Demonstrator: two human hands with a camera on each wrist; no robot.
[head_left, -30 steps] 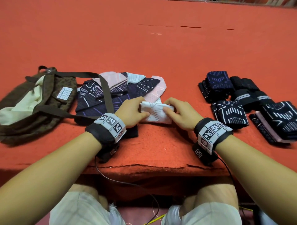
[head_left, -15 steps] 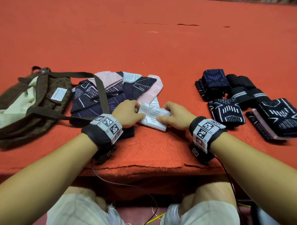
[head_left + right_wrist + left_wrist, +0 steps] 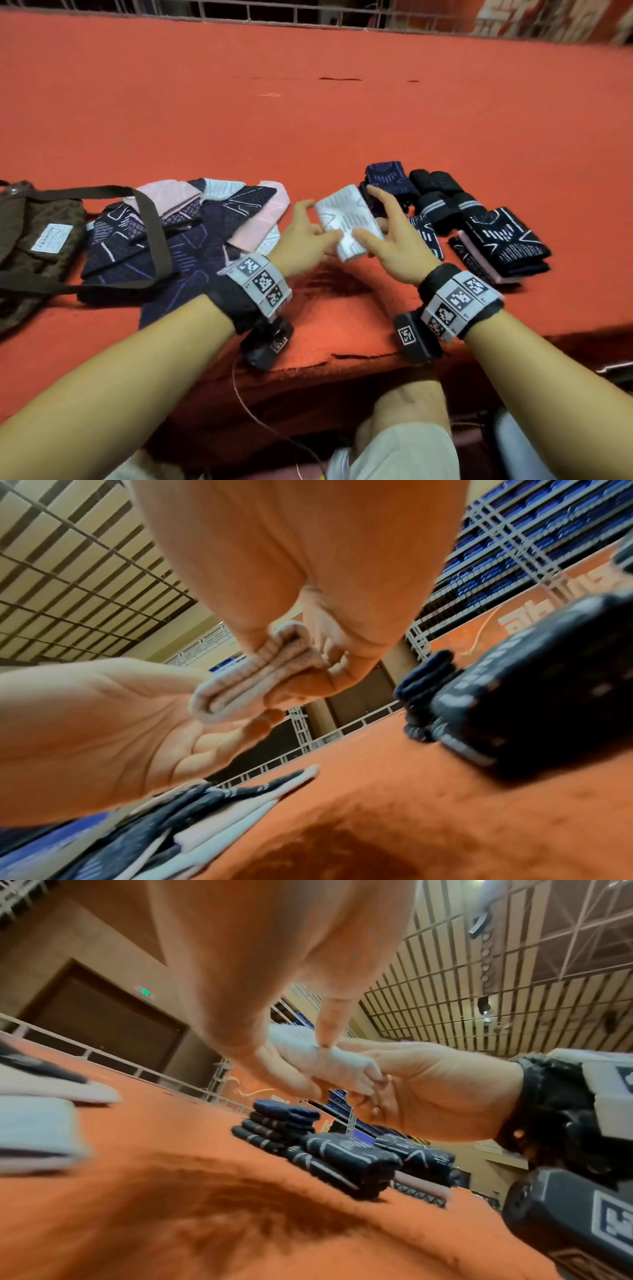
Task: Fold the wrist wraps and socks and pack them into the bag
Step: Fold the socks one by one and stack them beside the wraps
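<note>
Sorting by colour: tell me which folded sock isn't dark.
The white folded sock, held between left hand and right hand; the folded pile is dark.

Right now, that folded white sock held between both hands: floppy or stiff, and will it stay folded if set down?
Probably floppy: the white sock bends where the left hand and right hand pinch it. Likely light, since fingertip holds carry it above the orange mat. Its stacked layers may spring open once released, though the folded dark socks lie flat.
</note>
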